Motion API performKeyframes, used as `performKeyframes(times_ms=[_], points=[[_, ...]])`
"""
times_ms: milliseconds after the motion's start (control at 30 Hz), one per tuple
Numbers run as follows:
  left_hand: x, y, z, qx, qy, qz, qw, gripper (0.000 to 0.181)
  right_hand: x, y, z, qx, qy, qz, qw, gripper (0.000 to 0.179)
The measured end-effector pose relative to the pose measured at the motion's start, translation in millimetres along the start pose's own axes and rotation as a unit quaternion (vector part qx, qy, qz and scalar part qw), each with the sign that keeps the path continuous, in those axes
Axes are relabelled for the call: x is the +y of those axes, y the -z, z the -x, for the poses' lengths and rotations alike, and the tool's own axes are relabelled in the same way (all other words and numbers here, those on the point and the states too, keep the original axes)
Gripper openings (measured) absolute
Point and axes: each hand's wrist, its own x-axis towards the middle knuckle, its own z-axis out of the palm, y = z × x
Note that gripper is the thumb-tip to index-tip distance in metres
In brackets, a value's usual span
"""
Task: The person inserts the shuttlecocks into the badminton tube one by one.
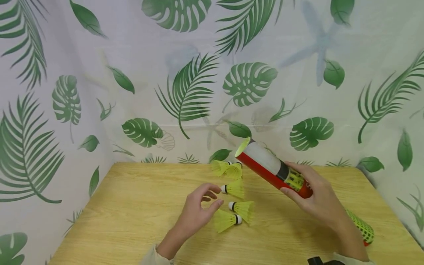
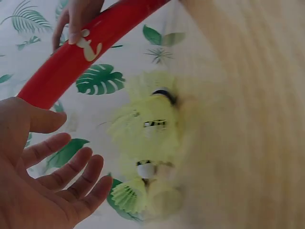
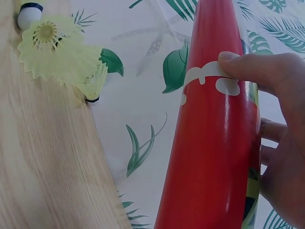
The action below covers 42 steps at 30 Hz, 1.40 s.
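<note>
The right hand grips a tilted tube, contents hidden; the left hand, fingers apart, hovers beside shuttlecocks.

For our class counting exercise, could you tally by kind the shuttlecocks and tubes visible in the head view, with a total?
Yellow shuttlecocks: 5
Tubes: 2, one partly hidden
Total: 7

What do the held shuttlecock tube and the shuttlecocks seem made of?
Shuttlecock tube: probably cardboard, glossy-coated; pale highlights streak its printed red side. Shuttlecocks: skirts likely matte moulded plastic, judging by translucent yellow mesh; smooth white bases, cork or foam unclear.
</note>
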Motion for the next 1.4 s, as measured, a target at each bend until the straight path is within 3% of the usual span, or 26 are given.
performKeyframes(times_ms=[167, 300, 433, 600, 767, 1067, 1267, 1400], points=[[-14.7, -3.9, 18.8, -0.046, 0.038, -0.037, 0.9975, 0.021, 1, 2, -1.3, 0.002, 0.002, 0.0, 1.0, 0.079], [-21.7, -13.2, 25.3, -0.067, 0.053, -0.012, 0.9963, 0.026, 0, 2, -1.7, 0.003, 0.007, 0.003, 1.0, 0.079], [-25.9, -23.7, 25.3, -0.066, 0.071, 0.017, 0.9951, 0.027, 1, 1, 0.1, 0.006, 0.008, 0.003, 1.0, 0.079], [-29.2, -30.2, 18.9, -0.037, 0.075, 0.022, 0.9963, 0.016, 4, 3, 0.8, 0.015, 0.005, -0.003, 0.9999, 0.081], [-29.9, -24.1, 15.1, -0.002, 0.075, 0.017, 0.9971, 0.013, 5, 5, -0.1, 0.016, 0.005, 0.001, 0.9999, 0.08], [-12.9, 4.2, -2.9, 0.085, 0.051, 0.043, 0.9941, 0.01, 6, 4, -0.9, 0.015, 0.013, 0.006, 0.9998, 0.08], [3.3, 27.3, -21.3, 0.133, 0.037, 0.088, 0.9865, 0.01, 4, 3, -1.0, 0.012, 0.011, -0.002, 0.9999, 0.08], [11.0, 44.3, -31.5, 0.178, 0.034, 0.108, 0.9775, 0.01, 1, 2, -0.3, 0.011, 0.007, -0.005, 0.9999, 0.079]])
